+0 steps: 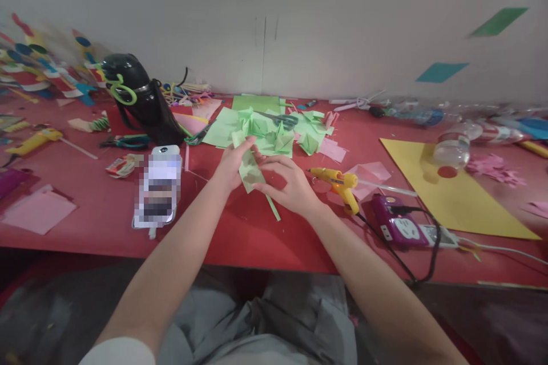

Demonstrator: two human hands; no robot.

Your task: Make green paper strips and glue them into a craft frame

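Note:
Both my hands meet over the red table (240,239), holding a folded piece of light green paper (250,171). My left hand (231,166) grips its left edge, thumb on top. My right hand (290,183) pinches its right side with fingers curled. A thin green paper strip (273,207) lies on the table just below the hands. Behind them sits a pile of folded green paper pieces (274,131) with scissors (285,120) lying on it.
A phone (158,188) stands left of my hands. A yellow glue gun (338,182) and a purple power strip (402,228) lie to the right, beside a yellow sheet (454,194) and a plastic bottle (454,148). A black helmet (135,88), pink paper (38,211) and craft clutter are at left.

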